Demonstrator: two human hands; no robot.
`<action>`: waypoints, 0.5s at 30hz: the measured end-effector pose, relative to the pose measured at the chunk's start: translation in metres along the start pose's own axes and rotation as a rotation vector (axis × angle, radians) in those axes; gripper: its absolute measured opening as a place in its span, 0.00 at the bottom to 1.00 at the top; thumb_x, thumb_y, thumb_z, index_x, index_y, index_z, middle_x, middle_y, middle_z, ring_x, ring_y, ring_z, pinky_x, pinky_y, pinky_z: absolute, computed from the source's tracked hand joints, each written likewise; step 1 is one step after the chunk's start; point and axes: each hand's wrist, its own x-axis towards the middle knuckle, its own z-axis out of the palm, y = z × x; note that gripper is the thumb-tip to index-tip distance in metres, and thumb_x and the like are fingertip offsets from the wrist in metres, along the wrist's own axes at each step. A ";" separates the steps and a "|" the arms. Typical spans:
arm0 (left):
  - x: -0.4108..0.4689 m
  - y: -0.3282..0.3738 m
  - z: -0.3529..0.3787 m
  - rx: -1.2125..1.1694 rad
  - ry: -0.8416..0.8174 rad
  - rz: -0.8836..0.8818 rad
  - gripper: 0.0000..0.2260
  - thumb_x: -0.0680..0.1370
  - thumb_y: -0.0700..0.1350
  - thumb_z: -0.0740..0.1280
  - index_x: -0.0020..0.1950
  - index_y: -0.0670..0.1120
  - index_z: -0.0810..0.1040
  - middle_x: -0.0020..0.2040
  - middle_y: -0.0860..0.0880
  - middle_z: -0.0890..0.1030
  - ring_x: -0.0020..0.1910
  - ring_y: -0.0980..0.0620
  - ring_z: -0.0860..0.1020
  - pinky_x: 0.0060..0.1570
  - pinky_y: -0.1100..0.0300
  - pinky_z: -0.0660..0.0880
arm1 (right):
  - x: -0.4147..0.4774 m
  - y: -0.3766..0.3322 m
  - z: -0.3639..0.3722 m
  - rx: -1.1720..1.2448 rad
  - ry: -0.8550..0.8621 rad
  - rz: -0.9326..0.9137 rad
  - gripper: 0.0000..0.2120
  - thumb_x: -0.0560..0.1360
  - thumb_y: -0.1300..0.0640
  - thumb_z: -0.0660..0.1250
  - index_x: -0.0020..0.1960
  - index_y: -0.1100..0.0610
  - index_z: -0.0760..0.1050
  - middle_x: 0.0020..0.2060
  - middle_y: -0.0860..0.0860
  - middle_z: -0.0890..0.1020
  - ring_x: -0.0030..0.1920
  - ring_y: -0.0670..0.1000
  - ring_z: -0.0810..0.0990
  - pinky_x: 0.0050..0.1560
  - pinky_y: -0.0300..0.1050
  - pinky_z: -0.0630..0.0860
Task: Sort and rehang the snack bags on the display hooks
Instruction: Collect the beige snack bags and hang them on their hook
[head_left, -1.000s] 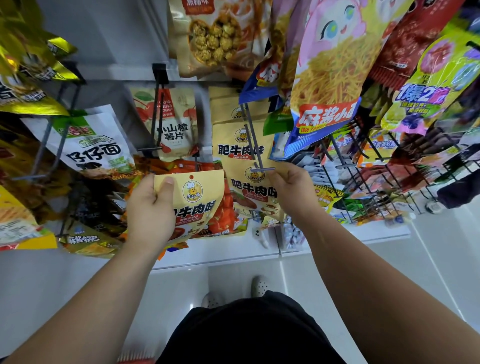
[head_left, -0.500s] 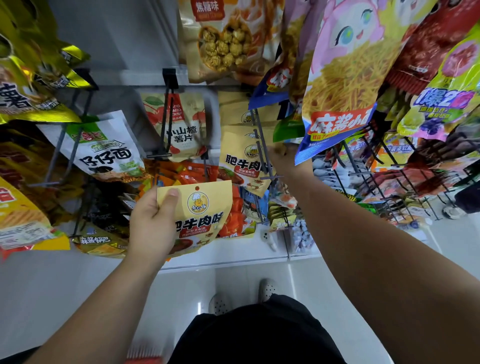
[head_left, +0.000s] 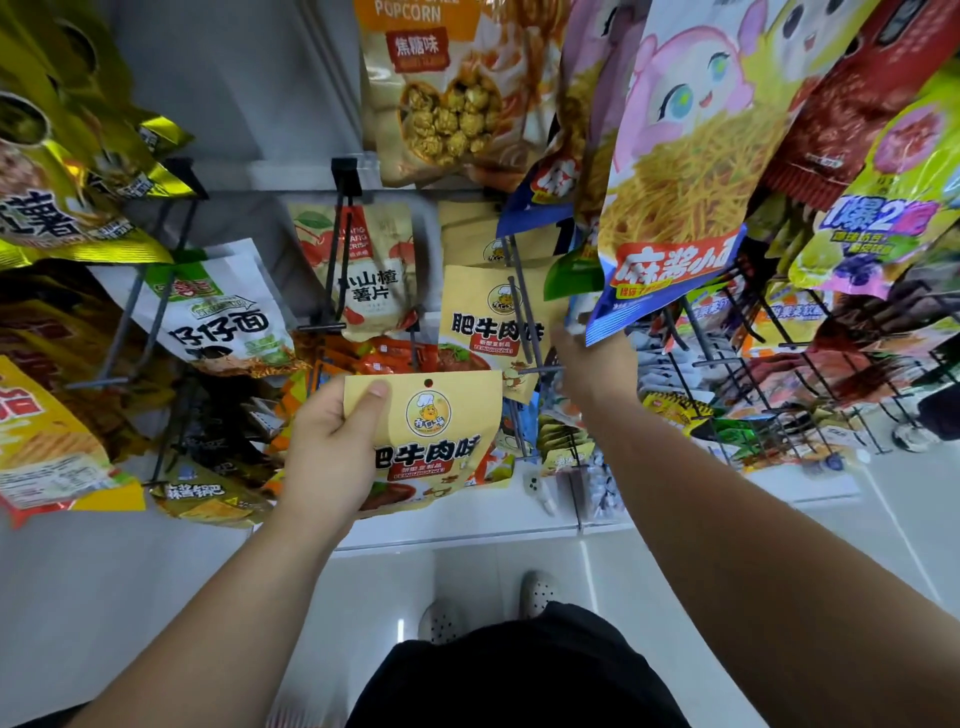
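Place: a shop (snack aisle).
Evidence: rows of packaged snack bags (head_left: 488, 322) hanging from wire display hooks (head_left: 346, 176).

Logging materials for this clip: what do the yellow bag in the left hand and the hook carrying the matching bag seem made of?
Yellow bag: matte, paper-look film, likely a plastic laminate; no glare, soft creases. Hook: thin dark wire, probably coated metal; straight and rigid with a dull sheen.

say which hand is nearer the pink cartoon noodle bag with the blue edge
Right. The right hand sits just under the blue corner of the pink cartoon noodle bag, partly hidden by it; the left hand is lower left, gripping a yellow snack bag.
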 end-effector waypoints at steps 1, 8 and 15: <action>-0.002 0.000 0.003 -0.002 -0.014 0.002 0.10 0.84 0.44 0.63 0.49 0.48 0.83 0.44 0.52 0.88 0.42 0.53 0.86 0.37 0.60 0.80 | -0.014 0.007 -0.005 0.083 0.005 0.012 0.13 0.79 0.43 0.66 0.54 0.52 0.74 0.45 0.53 0.84 0.46 0.58 0.84 0.43 0.49 0.81; -0.003 -0.002 0.030 0.023 -0.119 0.006 0.08 0.84 0.45 0.64 0.49 0.48 0.82 0.44 0.53 0.88 0.44 0.54 0.86 0.43 0.57 0.79 | -0.079 0.030 -0.026 0.410 -0.488 0.090 0.13 0.82 0.49 0.65 0.56 0.57 0.84 0.46 0.48 0.88 0.47 0.47 0.85 0.45 0.39 0.79; 0.010 -0.003 0.055 0.084 -0.253 -0.011 0.09 0.84 0.47 0.64 0.48 0.52 0.82 0.44 0.52 0.87 0.46 0.49 0.84 0.49 0.46 0.82 | -0.069 0.026 -0.042 0.425 -0.403 0.007 0.08 0.82 0.62 0.67 0.56 0.58 0.84 0.47 0.51 0.89 0.46 0.49 0.87 0.44 0.44 0.82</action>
